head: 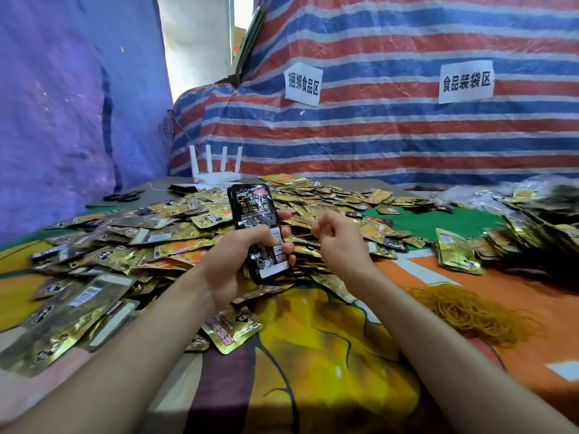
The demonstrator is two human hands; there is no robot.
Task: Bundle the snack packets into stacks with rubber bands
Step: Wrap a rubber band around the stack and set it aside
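My left hand [242, 261] grips an upright stack of black snack packets [255, 220] around its lower half, above the table. To its right, my right hand [336, 238] pinches a thin tan rubber band [302, 235] that stretches from its fingers toward the stack. A big heap of loose gold and black packets [131, 242] covers the table behind and to the left of my hands. A pile of tan rubber bands [470, 311] lies on the cloth at the right.
Bundled packets [532, 239] are piled at the far right. A white router [216, 170] and black scissors [122, 196] sit at the back left. A striped tarp wall [376, 126] with two paper signs stands behind the table. A colourful cloth [329, 355] covers the near table.
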